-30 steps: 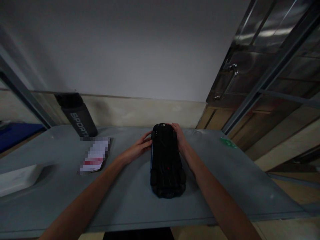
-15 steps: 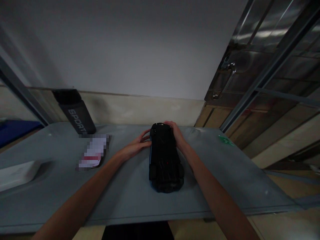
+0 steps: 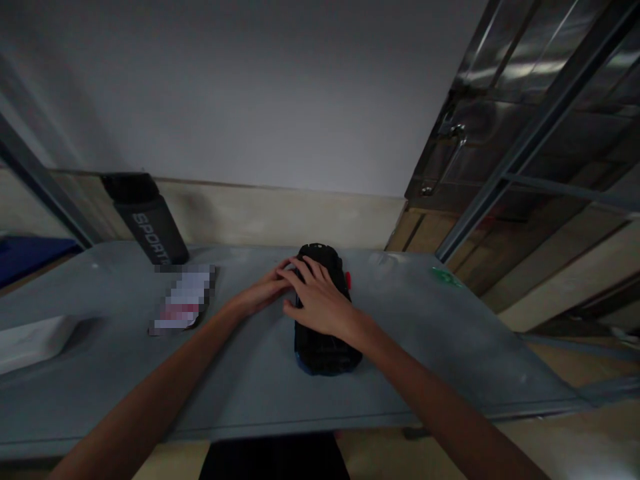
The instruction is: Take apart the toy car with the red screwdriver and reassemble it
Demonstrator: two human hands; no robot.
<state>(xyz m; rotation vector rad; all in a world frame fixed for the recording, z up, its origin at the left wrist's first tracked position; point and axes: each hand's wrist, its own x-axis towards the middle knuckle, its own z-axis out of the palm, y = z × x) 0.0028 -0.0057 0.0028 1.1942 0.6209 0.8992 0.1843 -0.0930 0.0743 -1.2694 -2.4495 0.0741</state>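
Note:
A toy car (image 3: 327, 350) lies upside down on the grey table, its black underside up and a strip of blue body at its lower left edge. My left hand (image 3: 263, 293) grips its left side near the far end, fingertips partly covered by my other hand. Across the underside lies my right hand (image 3: 323, 300), palm down, fingers spread and reaching over to the left edge beside my left fingers. A small red part (image 3: 349, 280) sticks out at the car's right side; what it is I cannot make out.
A dark bottle marked SPORT (image 3: 150, 223) stands at the back left, with a blurred phone-like item (image 3: 185, 300) in front. A white object (image 3: 35, 343) sits at the left edge, a green scrap (image 3: 447, 277) at the right. Metal posts (image 3: 500, 180) flank the table (image 3: 240, 400).
My right hand has left the car's right side and moved left across its underside. The red part on the right has come into view. My left hand stays at the left side.

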